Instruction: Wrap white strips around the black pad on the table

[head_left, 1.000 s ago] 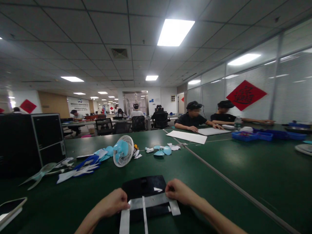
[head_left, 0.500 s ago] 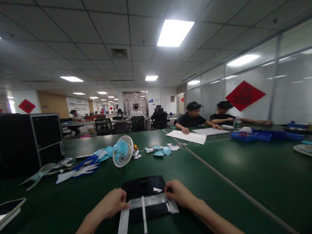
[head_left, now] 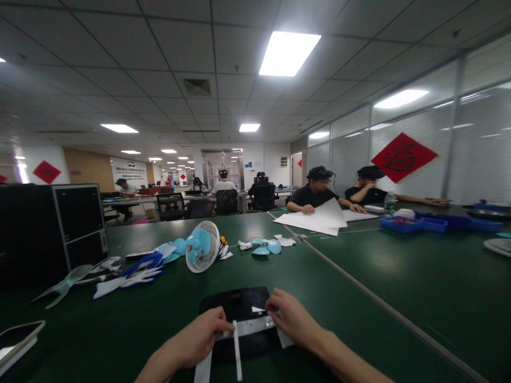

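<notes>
A black flat panel (head_left: 241, 348) lies in front of me at the near side of the table. A silvery, tape-like strip (head_left: 257, 324) runs across it, and a narrow white strip (head_left: 238, 354) crosses that lengthwise. My left hand (head_left: 202, 336) is closed, its fingertips on the silvery strip beside the narrow white one; whether they pinch anything is hidden. My right hand (head_left: 293, 321) is closed with its fingertips at the strip's right end. A wider white strip (head_left: 204, 368) shows below my left hand. A small white scrap (head_left: 257, 309) lies on the panel's upper part.
A white fan (head_left: 203, 247) with blue blades, loose blue blades (head_left: 266, 247) and gloves (head_left: 138, 277) lie beyond the panel. A black computer case (head_left: 82, 226) stands at left, a phone (head_left: 19, 340) nearer. Two people sit across with white sheets (head_left: 319, 219); blue trays (head_left: 403, 223) are at right.
My left hand has moved right along the silvery strip from its left end to the narrow white strip. My right hand has shifted slightly. A person opposite has lifted a corner of a white sheet.
</notes>
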{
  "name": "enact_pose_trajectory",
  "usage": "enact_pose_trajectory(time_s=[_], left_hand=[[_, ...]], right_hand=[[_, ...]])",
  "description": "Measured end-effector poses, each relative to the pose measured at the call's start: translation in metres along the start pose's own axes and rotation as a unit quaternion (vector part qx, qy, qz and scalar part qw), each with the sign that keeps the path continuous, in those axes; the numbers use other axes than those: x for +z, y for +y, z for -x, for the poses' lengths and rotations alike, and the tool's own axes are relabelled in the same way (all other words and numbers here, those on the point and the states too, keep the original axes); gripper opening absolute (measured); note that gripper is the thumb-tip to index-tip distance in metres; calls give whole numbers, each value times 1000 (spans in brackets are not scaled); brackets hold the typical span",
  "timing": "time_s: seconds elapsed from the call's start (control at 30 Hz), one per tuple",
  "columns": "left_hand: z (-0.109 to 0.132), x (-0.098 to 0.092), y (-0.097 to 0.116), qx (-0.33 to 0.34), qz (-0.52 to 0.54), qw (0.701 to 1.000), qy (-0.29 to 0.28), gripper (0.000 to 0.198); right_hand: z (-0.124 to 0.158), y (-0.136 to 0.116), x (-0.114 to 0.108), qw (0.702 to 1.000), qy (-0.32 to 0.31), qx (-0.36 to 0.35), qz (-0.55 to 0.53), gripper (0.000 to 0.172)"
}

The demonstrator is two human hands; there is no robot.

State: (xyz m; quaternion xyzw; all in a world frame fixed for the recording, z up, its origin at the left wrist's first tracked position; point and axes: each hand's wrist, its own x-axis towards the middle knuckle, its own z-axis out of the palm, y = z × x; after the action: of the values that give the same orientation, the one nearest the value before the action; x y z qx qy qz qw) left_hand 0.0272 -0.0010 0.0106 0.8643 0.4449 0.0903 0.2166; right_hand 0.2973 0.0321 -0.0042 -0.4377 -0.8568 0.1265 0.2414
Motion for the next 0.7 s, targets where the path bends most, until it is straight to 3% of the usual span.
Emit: enact_pose_trajectory(time_s=[0.1,0.2,0.43,0.7], left_hand=[[-2,2,-4,6,-4,1000,1,49],[-3,4,-6,9,-3,1000,6,46],[-5,5,-9,23,0,1000,15,44],[-4,6,-7,12,4,1000,15,35]], right_hand=[[9,-26,3,992,-35,-122,-3,24],[14,-44,15,977,-96,-193,-2,29],[11,-41,41,972,-119,-200,14,44],[16,-25,52,961,-137,-236,41,50]])
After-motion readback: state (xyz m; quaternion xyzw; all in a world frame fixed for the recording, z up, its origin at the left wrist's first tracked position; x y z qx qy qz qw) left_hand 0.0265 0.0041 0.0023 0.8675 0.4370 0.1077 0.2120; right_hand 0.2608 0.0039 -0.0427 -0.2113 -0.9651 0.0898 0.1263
